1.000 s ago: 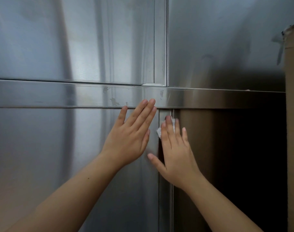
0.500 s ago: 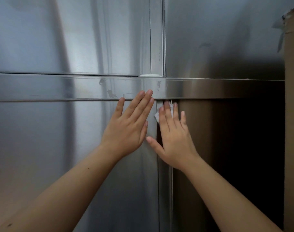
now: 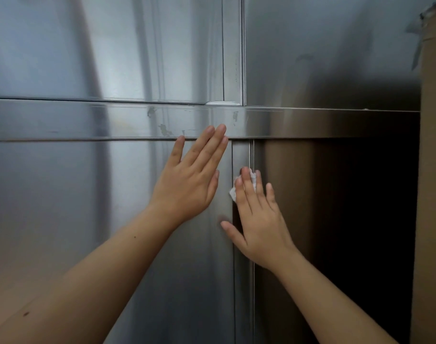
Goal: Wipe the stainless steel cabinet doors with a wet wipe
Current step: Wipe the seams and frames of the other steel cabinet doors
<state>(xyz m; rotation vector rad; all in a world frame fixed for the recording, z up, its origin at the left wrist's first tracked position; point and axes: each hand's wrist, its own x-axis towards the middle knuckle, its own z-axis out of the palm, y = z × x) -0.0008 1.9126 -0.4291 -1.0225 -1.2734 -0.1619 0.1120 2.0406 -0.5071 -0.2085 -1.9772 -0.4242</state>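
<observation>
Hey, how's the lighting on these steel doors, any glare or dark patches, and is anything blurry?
Head view: soft vertical glare streaks run down the upper left door. In the same head view, the lower right door sinks into deep shadow, almost black beside the cardboard. The left hand, right hand and wipe look sharp.

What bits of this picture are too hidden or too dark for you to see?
1. Head view: the wipe is mostly hidden under the right hand, so its size and any dirt on it cannot be told.
2. Head view: the lower right door lies in dark shadow, so smears there cannot be seen.
3. Head view: the brown box is cut off by the right edge.
4. Head view: the left hand covers part of the lower left door.
</observation>
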